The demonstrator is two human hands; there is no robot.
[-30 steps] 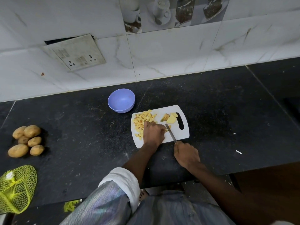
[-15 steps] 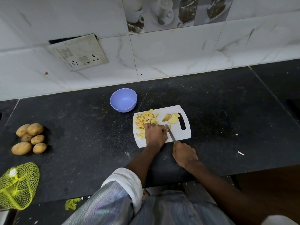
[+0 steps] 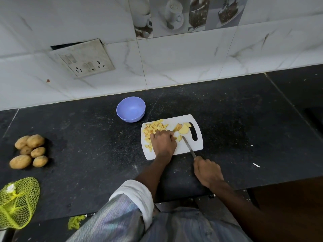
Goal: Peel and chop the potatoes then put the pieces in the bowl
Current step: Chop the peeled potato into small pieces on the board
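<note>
A white cutting board [image 3: 198,144] lies on the black counter. A pile of small yellow potato pieces [image 3: 155,127] covers its left part, and bigger peeled chunks [image 3: 183,130] lie near the handle slot. My left hand [image 3: 163,143] rests curled on the board over some pieces; what its fingers hold is hidden. My right hand [image 3: 208,171] grips the handle of a knife [image 3: 187,147], whose blade points up-left to a piece beside my left fingers. An empty purple bowl [image 3: 131,109] stands just behind the board's left corner.
Several unpeeled potatoes [image 3: 29,151] sit in a heap at the far left of the counter. A yellow net bag [image 3: 17,201] lies at the front left edge. A tiled wall with a socket plate [image 3: 82,58] closes the back.
My right hand has drawn the knife back and to the right, away from my left hand. My left hand stays on the board over the pieces.
</note>
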